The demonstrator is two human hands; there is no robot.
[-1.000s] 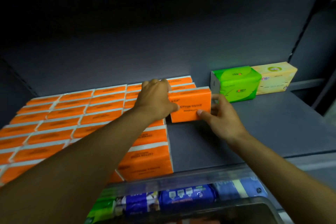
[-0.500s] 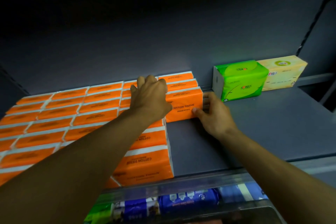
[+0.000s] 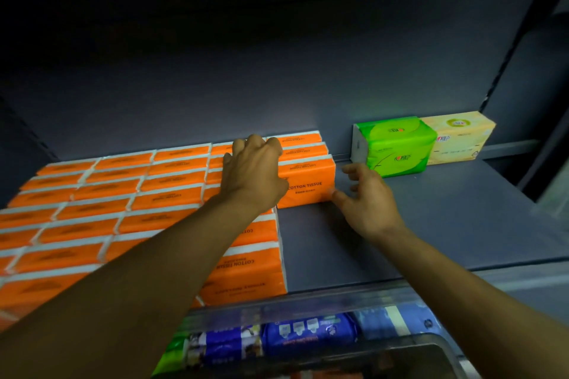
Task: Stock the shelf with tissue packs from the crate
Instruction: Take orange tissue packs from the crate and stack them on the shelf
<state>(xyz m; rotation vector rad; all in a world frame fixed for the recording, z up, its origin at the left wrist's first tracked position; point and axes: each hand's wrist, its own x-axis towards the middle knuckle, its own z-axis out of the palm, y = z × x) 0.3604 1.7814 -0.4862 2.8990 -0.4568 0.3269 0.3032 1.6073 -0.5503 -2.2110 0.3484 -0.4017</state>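
An orange tissue pack (image 3: 311, 184) marked COTTON TISSUE stands at the right end of the orange rows (image 3: 123, 194), third from the back wall on the grey shelf (image 3: 431, 224). My left hand (image 3: 252, 172) grips its left end, fingers curled over the top and thumb on the front face. Just right of the pack is my right hand (image 3: 366, 197), fingers spread and holding nothing, the thumb tip near the pack's lower right corner.
A green pack (image 3: 397, 148) and a pale yellow pack (image 3: 458, 138) stand at the back right of the shelf. Bare shelf lies between them and the orange block. Below the shelf edge show blue packs (image 3: 308, 332) and a clear crate rim (image 3: 437, 344).
The orange pack was pushed back against the row. My right hand has let go of its right end and opened beside it. My left hand stays on the pack.
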